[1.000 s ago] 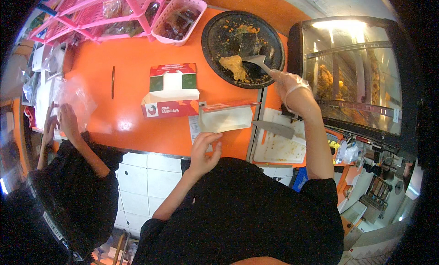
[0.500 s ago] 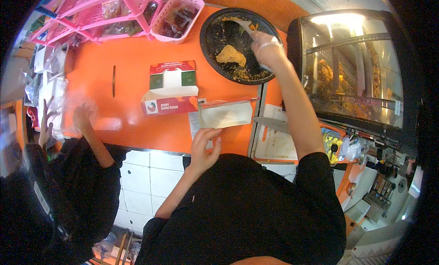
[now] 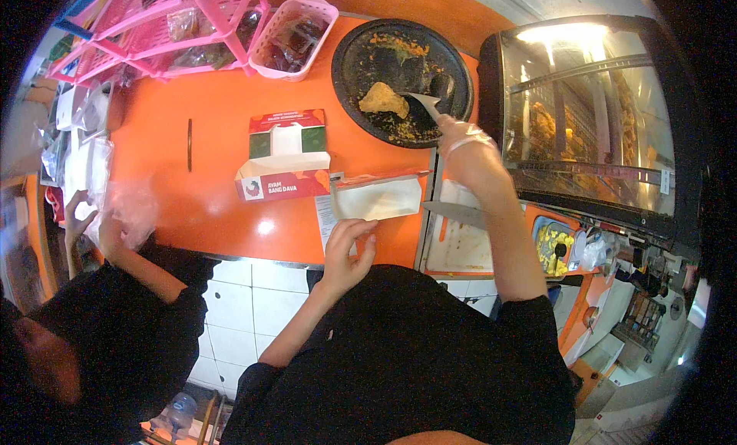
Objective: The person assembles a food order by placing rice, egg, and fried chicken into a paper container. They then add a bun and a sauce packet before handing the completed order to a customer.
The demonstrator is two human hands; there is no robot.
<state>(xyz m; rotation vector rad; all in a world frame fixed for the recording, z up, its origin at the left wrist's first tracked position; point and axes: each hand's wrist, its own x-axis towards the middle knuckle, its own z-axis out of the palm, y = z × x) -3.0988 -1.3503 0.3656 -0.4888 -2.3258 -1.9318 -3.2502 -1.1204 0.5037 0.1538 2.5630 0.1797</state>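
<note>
My right hand (image 3: 470,147), in a thin clear glove, grips a pale grey spatula (image 3: 427,102). The spatula's blade lies over the round black stone dish (image 3: 418,61), close beside a golden fried piece of food (image 3: 383,100). Orange-brown crumbs and paste are spread over the dish. Bent fingers and a separate thumb show on my left hand (image 3: 349,253), which is at the near edge of an open, white-lined carton (image 3: 378,199); whether the fingertips touch it I cannot tell. A second open carton, red and green (image 3: 295,182), stands just left of it.
A lit glass food cabinet (image 3: 591,115) stands right of the dish. Near it are a knife (image 3: 454,211) over a white cutting board (image 3: 457,249) and a yellow-filled tub (image 3: 554,245). Pink baskets (image 3: 295,38) sit at the back left. A co-worker's hands (image 3: 111,232) handle clear plastic at left.
My right hand has drawn the spatula from the dish's far side down toward the near right, beside the fried piece. My left hand stays near the carton. The co-worker's hands have shifted nearer.
</note>
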